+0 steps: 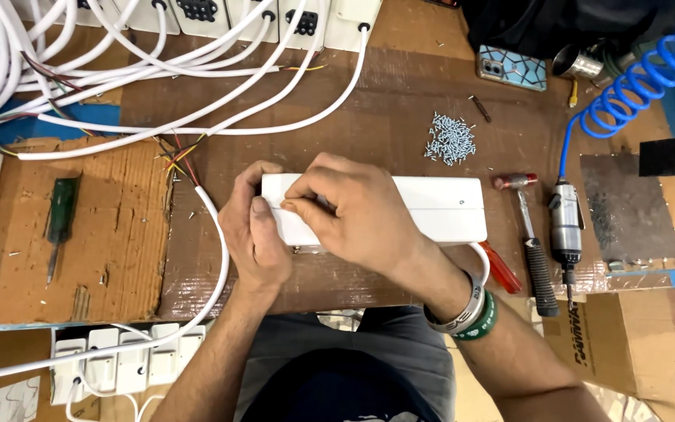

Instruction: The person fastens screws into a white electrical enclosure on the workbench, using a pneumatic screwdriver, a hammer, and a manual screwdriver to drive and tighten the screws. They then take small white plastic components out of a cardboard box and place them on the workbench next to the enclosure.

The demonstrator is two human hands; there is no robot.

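Observation:
A long white plastic power-strip box (431, 207) lies across the brown workbench in front of me. My left hand (255, 234) grips its left end, thumb on top. My right hand (353, 211) rests over the box's left half, with thumb and forefinger pinched together on its top face; whatever is between them is too small to make out. A white cable (216, 258) curves from the box's left end down toward the bench's front edge. Coloured wire ends (177, 156) stick out just left of the box.
A pile of small screws (451, 141) lies behind the box. To its right are a hammer (529, 242), a pneumatic screwdriver (566, 230) on a blue coiled hose (626, 86), and a red-handled tool (501, 270). A green screwdriver (60, 219) lies on cardboard at left. White cables and strips line the back.

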